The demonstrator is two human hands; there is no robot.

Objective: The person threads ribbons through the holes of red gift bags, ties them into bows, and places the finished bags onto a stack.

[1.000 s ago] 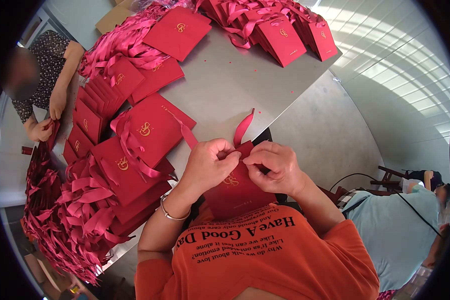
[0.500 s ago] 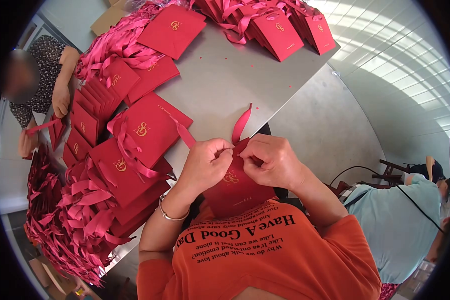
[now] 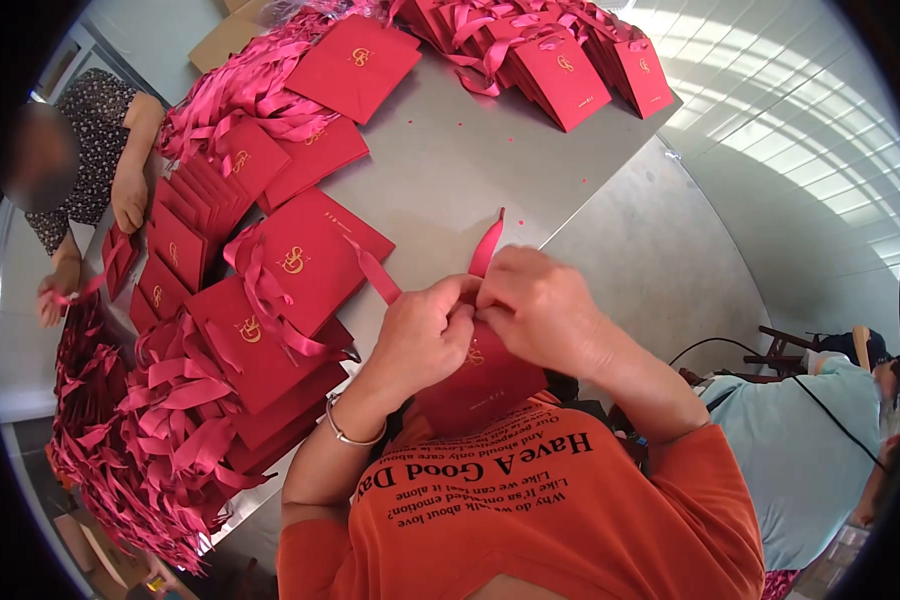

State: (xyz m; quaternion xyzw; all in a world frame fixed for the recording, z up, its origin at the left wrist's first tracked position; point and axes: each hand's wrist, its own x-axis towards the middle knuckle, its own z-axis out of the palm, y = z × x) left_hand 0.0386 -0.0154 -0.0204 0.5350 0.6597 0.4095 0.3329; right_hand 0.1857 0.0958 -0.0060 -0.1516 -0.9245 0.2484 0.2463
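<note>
A small red paper gift bag [image 3: 490,385] with a gold logo leans against my orange shirt, its top edge under my fingers. My left hand [image 3: 432,335] is closed in a pinch at that edge, on a pink ribbon [image 3: 372,273] whose free end sticks out to the upper left. Close beside it, the thumb and fingers of my right hand [image 3: 542,305] pinch together at the same spot. Another ribbon end [image 3: 489,243] rises behind the right hand. The fingertips hide the exact piece of ribbon between them.
Red gift bags [image 3: 305,260] and heaps of ribboned bags [image 3: 170,400] cover the left of the metal table [image 3: 440,170]. More bags [image 3: 565,80] stand at the far edge. A co-worker's hand [image 3: 128,200] is at the left; a person in light blue [image 3: 810,460] sits right.
My right hand has moved up and slightly left, closing against the left hand over the bag's top edge. The co-worker's lower hand has shifted with its ribbon.
</note>
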